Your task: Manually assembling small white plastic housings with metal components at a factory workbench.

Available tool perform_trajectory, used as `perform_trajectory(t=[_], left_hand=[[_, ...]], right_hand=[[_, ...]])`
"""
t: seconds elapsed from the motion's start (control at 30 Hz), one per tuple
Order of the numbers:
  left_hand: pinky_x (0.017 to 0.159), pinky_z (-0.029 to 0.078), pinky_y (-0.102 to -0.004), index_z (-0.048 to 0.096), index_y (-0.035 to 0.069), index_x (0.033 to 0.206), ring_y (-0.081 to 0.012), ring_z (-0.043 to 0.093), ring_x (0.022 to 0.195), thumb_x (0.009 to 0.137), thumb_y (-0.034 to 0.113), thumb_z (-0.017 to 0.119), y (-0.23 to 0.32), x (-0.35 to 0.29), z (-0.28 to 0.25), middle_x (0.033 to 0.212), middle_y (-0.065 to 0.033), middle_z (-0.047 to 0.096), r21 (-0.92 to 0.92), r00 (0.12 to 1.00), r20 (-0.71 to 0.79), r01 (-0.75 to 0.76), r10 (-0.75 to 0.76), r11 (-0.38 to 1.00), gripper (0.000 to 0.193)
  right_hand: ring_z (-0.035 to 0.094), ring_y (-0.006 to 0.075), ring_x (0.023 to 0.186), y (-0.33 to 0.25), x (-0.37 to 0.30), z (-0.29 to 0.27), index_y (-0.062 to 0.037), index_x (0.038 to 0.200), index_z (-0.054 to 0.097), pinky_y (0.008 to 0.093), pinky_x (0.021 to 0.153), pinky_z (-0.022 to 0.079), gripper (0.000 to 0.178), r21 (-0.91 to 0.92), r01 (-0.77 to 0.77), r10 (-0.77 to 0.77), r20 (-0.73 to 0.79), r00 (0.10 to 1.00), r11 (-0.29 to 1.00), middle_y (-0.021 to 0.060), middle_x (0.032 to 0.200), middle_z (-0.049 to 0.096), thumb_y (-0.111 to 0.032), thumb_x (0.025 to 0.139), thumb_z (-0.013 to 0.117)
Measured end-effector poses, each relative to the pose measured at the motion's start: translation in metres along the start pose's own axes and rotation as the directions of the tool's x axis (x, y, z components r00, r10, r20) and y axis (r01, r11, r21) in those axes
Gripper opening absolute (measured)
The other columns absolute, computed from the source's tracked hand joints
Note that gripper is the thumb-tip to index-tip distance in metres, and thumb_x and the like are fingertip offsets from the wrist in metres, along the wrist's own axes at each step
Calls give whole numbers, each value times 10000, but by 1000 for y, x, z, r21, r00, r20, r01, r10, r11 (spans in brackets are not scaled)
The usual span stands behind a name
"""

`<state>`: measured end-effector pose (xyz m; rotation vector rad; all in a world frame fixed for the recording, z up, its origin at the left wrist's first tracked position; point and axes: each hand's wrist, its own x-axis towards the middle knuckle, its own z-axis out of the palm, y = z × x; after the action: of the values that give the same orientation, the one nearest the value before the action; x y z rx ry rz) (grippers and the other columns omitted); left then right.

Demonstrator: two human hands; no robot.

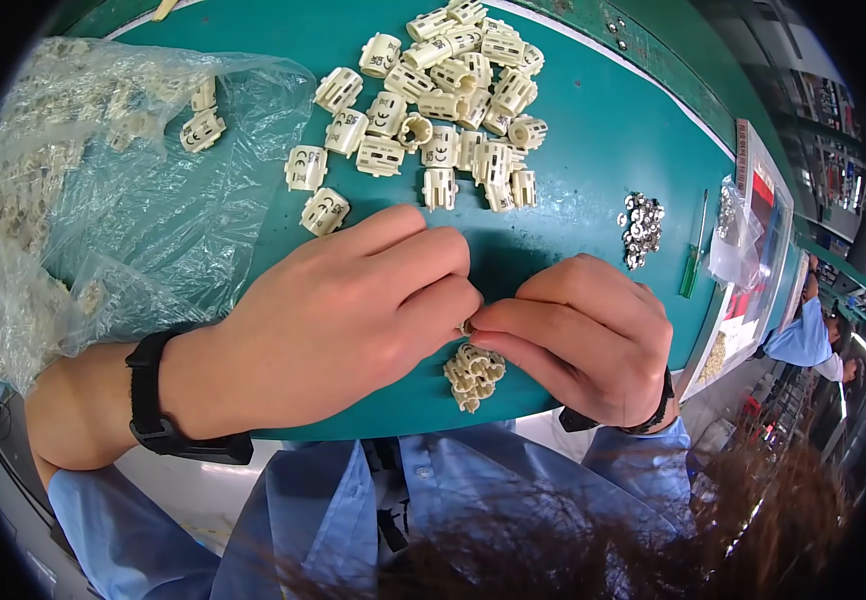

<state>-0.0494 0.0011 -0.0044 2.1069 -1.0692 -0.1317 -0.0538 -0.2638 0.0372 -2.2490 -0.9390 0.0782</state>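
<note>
My left hand (pixel 328 315) and my right hand (pixel 593 335) meet over the near part of the green table, fingertips almost touching. Both are closed in a pinch. A tiny bit of something small (pixel 467 327) shows between the fingertips; its kind is hidden. Just below it lies a small heap of little cream plastic parts (pixel 474 377). Beyond my hands, a loose pile of cream slotted plastic sleeves (pixel 443 105) with dark printing spreads over the tabletop. One of these sleeves (pixel 325 211) lies close to my left knuckles. Small shiny metal pieces (pixel 642 230) are heaped beyond my right hand.
A large clear plastic bag (pixel 173 205) holding more cream parts covers the left side. At the right lie a green-handled screwdriver (pixel 691 272), a small clear bag (pixel 736 240) and a shallow tray (pixel 775 235). A person in blue (pixel 801 338) is farther off to the right.
</note>
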Motion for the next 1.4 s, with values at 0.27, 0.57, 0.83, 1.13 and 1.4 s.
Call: perform_trajectory(t=[0.27, 0.57, 0.83, 1.13, 1.4], left_hand=[[808, 559, -360, 800, 46, 1117, -273, 632, 924, 851, 120, 919, 1, 0, 0, 1090, -62, 696, 5, 1000, -5, -1, 1, 1000, 301], [803, 561, -359, 817, 55, 1149, -260, 643, 919, 843, 109, 906, 0, 2, 0, 1086, -52, 710, -13, 1000, -27, -11, 11, 1000, 322], [789, 563, -370, 831, 78, 1162, -219, 667, 921, 793, 88, 858, 4, -5, -4, 1065, -24, 724, 7, 990, 36, -136, 136, 991, 369], [825, 587, -418, 773, 70, 1144, -286, 687, 964, 770, 64, 871, 30, 7, -70, 1114, -67, 711, 533, 982, 72, 109, -174, 839, 387], [866, 604, -458, 745, 64, 1164, -350, 702, 1038, 808, 47, 888, 19, 5, -79, 1151, -97, 709, 475, 941, 76, 256, -329, 842, 384]], right_hand=[[688, 214, 717, 0, -1, 0, -48, 1006, 890, 357, 595, 526, 272, -16, 20, -20, 3, 1000, 1000, 58, 903, 726, -142, 774, 996], [714, 230, 766, 4, 0, -18, -37, 1000, 885, 351, 641, 545, 256, -17, -100, 99, -60, 993, 995, 74, 911, 733, -96, 774, 990], [730, 253, 814, 22, -8, -25, -50, 1010, 860, 373, 688, 571, 239, -86, -212, 213, -1, 977, 973, 80, 926, 742, -27, 794, 960], [727, 274, 828, 24, -9, -26, -58, 978, 808, 397, 710, 572, 219, -60, -228, 232, 73, 970, 972, 73, 944, 727, -16, 808, 940], [725, 300, 851, 26, -9, -26, -64, 989, 810, 409, 738, 579, 221, -72, -174, 178, 59, 982, 982, 76, 966, 725, -65, 816, 947]])
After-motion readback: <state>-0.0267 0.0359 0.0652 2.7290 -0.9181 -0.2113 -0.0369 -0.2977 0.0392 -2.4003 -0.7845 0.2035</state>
